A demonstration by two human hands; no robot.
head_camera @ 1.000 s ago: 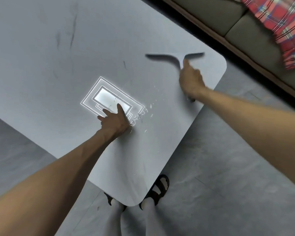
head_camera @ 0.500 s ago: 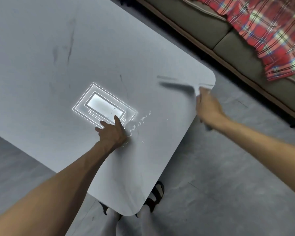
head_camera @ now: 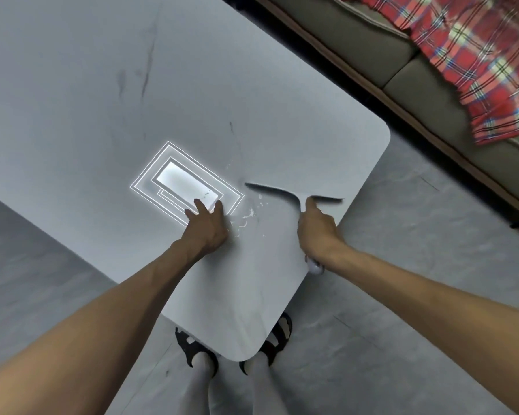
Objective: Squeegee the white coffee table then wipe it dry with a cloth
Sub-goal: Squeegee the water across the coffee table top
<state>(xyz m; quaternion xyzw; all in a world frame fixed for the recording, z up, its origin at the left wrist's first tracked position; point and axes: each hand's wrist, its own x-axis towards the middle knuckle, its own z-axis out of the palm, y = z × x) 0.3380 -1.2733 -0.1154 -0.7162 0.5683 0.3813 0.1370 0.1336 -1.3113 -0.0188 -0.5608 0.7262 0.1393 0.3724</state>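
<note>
R hand [head_camera: 318, 232] grip closed round squeegee [head_camera: 294, 194], blade on white table [head_camera: 282, 94]; L hand [head_camera: 206, 224] flat, fingers spread

Most of the table [head_camera: 87, 85] lies bare ahead of and to the left of my hands, open for a sweep. My left hand [head_camera: 209, 226] presses flat on it, blocking the path of the squeegee [head_camera: 288, 194] just to its right. Past the table's right edge runs clear floor [head_camera: 417, 265], then the sofa [head_camera: 372, 49]
</note>
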